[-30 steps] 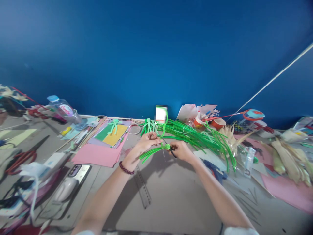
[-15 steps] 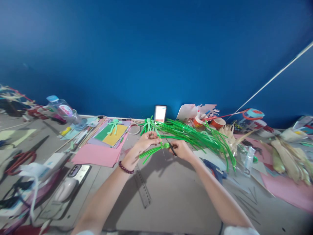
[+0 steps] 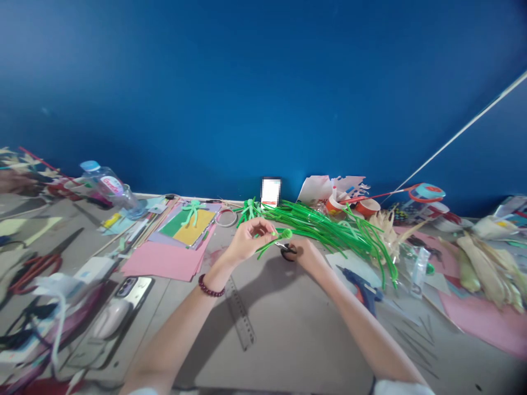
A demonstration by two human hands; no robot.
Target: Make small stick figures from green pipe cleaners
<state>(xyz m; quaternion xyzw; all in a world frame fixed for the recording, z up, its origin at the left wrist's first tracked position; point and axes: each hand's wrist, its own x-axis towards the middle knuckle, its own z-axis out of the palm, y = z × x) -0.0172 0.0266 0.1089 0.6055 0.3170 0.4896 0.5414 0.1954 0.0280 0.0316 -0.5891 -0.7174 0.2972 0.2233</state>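
My left hand (image 3: 252, 238), with a dark red bead bracelet (image 3: 211, 286) on the wrist, pinches a small bundle of green pipe cleaners (image 3: 265, 250). A rounded green end (image 3: 287, 233) shows to the right of its fingertips. In my right hand (image 3: 305, 253) is a pair of scissors (image 3: 289, 250) with black handles; its silver blades point left toward the bundle. Whether the blades touch a stem I cannot tell. Just beyond both hands lies a large pile of long green pipe cleaners (image 3: 329, 227). Near it sits a pale green pipe-cleaner figure (image 3: 249, 209).
A clear ruler (image 3: 242, 318) lies below my hands. Pink paper (image 3: 168, 259) and a phone (image 3: 123, 307) are to the left, near a bottle (image 3: 109, 184). To the right are a blue glue gun (image 3: 364, 288) and dried husks (image 3: 483, 269). A lit screen (image 3: 270, 192) leans against the wall.
The green bundle has turned and shifted right, its stems now showing below my left fingertips. The scissors have swung from upright to pointing left. At the far left, a dark blurred shape has moved.
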